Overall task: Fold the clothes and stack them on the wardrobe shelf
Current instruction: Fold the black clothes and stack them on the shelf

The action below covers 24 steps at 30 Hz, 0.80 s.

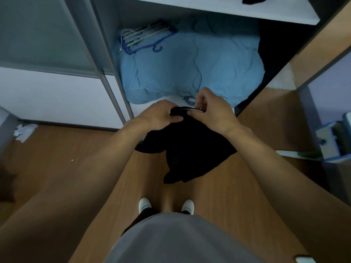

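Grey shirt over torso. Dark shorts at its hem. White shoes. Bare: left hand, right hand.

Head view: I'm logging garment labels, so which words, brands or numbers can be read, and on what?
None can be read.
The white strip on the black garment, held by the left hand and right hand: too blurred.
The pale tag on the blue bedding: too small.

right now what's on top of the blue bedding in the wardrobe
A bunch of blue and white hangers lies on the far left of the blue bedding. Whatever is beneath the bedding is covered.
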Motion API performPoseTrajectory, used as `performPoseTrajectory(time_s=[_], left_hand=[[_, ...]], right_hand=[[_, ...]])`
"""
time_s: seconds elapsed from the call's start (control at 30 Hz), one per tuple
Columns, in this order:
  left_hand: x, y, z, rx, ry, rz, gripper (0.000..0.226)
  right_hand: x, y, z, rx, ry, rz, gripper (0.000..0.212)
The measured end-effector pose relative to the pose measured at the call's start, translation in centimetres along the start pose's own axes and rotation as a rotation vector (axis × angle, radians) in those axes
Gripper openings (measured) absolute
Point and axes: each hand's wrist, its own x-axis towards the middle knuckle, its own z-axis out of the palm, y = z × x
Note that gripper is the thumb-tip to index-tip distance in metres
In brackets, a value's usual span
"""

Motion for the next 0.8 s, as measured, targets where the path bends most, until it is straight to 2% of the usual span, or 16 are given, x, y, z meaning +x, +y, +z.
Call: performPoseTrajectory(time_s=[0.07, 0.2, 0.23, 0.37, 0.47, 0.53, 0.6, 0.73, 0.8], left_hand=[[0.2, 0.4, -0.2, -0.057, 0.019, 0.022, 0.027], [0.7, 1.4, -0.7, -0.088, 0.034, 0.059, 0.032], [0.8, 1.6, -0.8, -0.075, 0.017, 0.065, 0.031], [1.1, 2.0, -1.2, -0.005, -0.005, 0.053, 0.030], [1.0, 1.6, -1.5, -0.044, -0.004, 0.051, 0.031], [0.7, 1.3, -1.8, -0.090, 0.002, 0.063, 0.025], [0.2, 1.2, -2.3, -0.142, 0.013, 0.059, 0.009], [0.0, 1.2, -3.0, -0.161, 0.001, 0.016, 0.034], [-0.1, 1.1, -3.3, -0.048, -0.002, 0.002, 0.033]], right_hand=[[-1.1, 0.0, -0.3, 0.047, 0.080, -0.054, 0.032], [-2.9, 0.4, -0.6, 0.021, 0.143, -0.246, 0.011], [-3.3, 0.6, -0.6, -0.007, 0.153, -0.255, 0.013], [-4.0, 1.9, -0.2, -0.118, 0.143, -0.098, 0.030], [-3.8, 2.7, 0.4, -0.114, 0.152, 0.009, 0.038], [-3.9, 2.9, 0.8, -0.093, 0.162, -0.021, 0.033], [-4.0, 2.7, 1.2, -0.071, 0.151, -0.053, 0.030], [-3.4, 1.9, 1.5, -0.010, 0.200, -0.107, 0.030], [-2.9, 1.3, 1.1, -0.034, 0.168, -0.172, 0.027]])
